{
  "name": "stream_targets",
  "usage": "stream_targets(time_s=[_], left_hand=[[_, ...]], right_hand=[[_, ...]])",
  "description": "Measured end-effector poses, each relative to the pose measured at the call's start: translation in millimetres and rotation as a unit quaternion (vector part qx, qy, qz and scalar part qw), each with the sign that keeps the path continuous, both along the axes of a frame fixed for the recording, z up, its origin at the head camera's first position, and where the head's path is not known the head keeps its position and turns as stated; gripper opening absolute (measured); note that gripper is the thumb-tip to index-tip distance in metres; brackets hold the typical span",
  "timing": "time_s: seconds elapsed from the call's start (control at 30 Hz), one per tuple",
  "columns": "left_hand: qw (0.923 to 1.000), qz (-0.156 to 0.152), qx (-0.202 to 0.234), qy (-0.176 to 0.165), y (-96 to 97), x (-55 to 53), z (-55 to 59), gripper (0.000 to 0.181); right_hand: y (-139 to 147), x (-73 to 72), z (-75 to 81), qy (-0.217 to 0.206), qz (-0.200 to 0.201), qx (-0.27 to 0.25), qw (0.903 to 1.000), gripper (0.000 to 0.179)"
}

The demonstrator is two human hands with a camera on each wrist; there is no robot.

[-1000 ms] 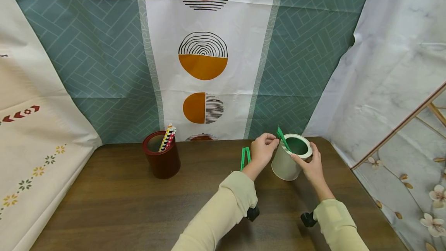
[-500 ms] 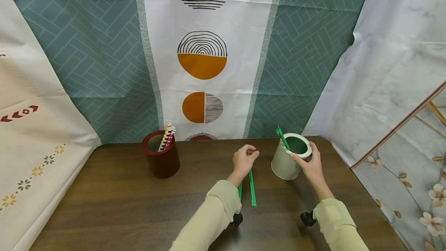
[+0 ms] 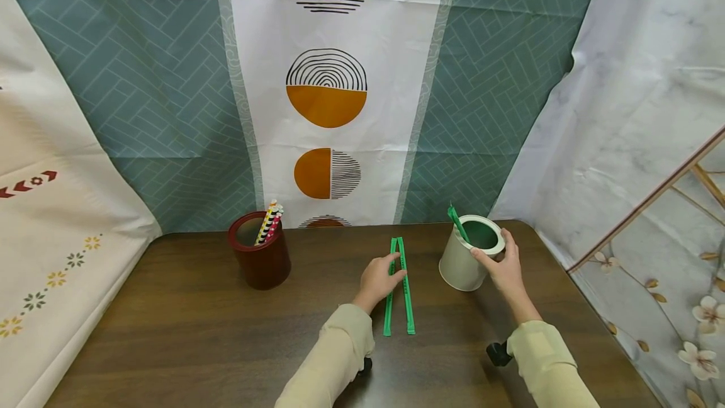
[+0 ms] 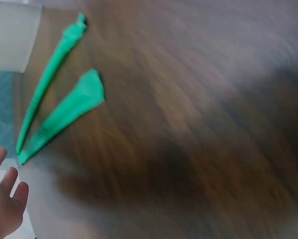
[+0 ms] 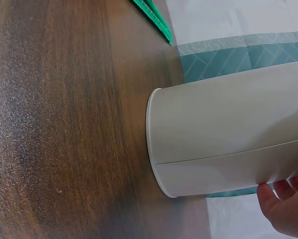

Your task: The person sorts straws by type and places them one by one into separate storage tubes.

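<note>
Two slim green-wrapped straws lie side by side on the table, nearly meeting at their far ends. My left hand hovers at their left, its thumb and fingers apart, fingertips over the straws. In the left wrist view, the hand shows loosely spread fingers holding nothing. To the right stands a cream can, with another green-wrapped straw leaning inside it. My right hand grips the can's right side near the rim, thumb at the front. In the right wrist view, fingertips press the can's wall.
A dark red can holding several patterned paper straws stands at the back left of the wooden table. A patterned cloth hangs behind the table, with more fabric at both sides.
My left hand has moved from the cream can's rim leftward and nearer to me, to the green-wrapped straws on the table. My right hand has kept its grip on the can.
</note>
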State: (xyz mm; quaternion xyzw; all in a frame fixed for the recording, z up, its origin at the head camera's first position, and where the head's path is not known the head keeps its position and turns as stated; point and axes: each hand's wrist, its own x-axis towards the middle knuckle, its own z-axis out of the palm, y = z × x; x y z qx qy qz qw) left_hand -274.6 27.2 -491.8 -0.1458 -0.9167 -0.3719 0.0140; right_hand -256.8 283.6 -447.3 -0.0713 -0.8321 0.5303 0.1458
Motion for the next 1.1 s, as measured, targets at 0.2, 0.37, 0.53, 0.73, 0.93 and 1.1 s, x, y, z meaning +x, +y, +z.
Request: stream_targets(time_s=[0.2, 0.37, 0.53, 0.73, 0.93, 1.1], left_hand=[[0.9945, -0.038, -0.097, 0.0, -5.8, 0.9, -10.0, 0.046], [0.9888, -0.048, -0.14, 0.014, -8.9, 1.0, -15.3, 0.044], [0.9856, -0.048, -0.159, 0.031, -10.9, 1.9, -17.0, 0.041], [0.9804, -0.046, -0.18, 0.064, -13.0, 3.6, -17.2, 0.036], [0.9841, -0.052, -0.147, 0.085, -9.7, 6.1, -17.0, 0.028], [0.9899, -0.024, -0.122, 0.068, -4.3, 7.8, -17.0, 0.025]], right_hand=[[0.0, -0.4, 0.1, 0.003, 0.002, 0.009, 1.0, 0.085], [-1.0, 0.6, 0.4, -0.001, -0.001, 0.007, 1.0, 0.084], [-2.3, 1.6, 1.6, 0.003, -0.002, 0.001, 1.0, 0.084], [-3.3, 1.8, 3.3, 0.006, -0.004, -0.005, 1.0, 0.083], [-3.9, 2.8, 5.3, 0.005, -0.003, -0.002, 1.0, 0.083], [-3.3, 2.3, 4.8, -0.001, -0.001, -0.004, 1.0, 0.083]])
